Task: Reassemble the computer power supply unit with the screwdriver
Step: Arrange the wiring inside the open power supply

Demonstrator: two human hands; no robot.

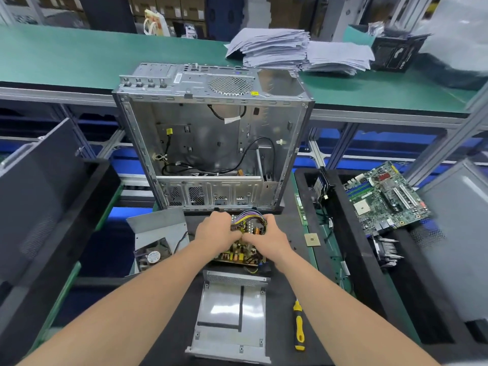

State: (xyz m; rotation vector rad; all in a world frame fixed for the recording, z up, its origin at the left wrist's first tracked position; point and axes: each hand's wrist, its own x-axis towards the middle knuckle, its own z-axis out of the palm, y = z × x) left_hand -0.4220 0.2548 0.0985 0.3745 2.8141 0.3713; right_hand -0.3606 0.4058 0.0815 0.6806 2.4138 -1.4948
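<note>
Here my left grip [216, 231] and right grip [266, 240] both clasp the brown, wire-tailed power-supply circuit board [237, 254] just on the far side of its open grey metal casing [232, 318], probably to seat it, with the yellow-and-black screwdriver [299, 326] parked handily right.

Open computer case [200, 133] at centre, motherboard [385, 196] right, paper stacks [269, 46] beyond

bare metal computer case [211, 133]; glossy film on psu housing [232, 318]; screwdriver [299, 326] handle probably plastic; matt mat [285, 286].
</note>
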